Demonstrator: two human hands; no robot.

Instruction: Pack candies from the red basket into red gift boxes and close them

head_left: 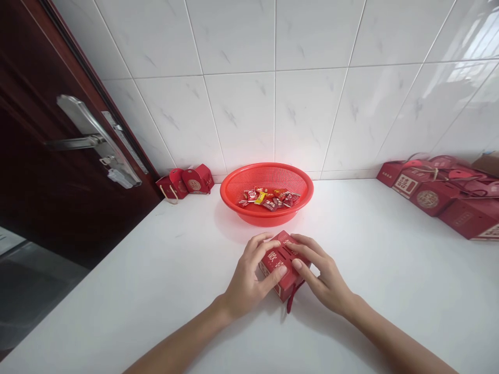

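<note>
A small red gift box (286, 280) with pale printed characters rests on the white table, its top flaps folded inward. A dark red cord hangs from its near side. My left hand (251, 275) lies on the left part of the box, thumb and fingers spread over the top. On the right part, my right hand (322, 267) touches the top with its fingers apart. Just behind the box stands a red plastic basket (266, 219) holding several wrapped candies (268, 200).
Two small red boxes (197, 180) stand by the wall at the back left. A group of red boxes (438, 195) lines the right side of the white table (128, 291). A dark door (35, 130) with a metal handle is at the left; white tiles rise behind.
</note>
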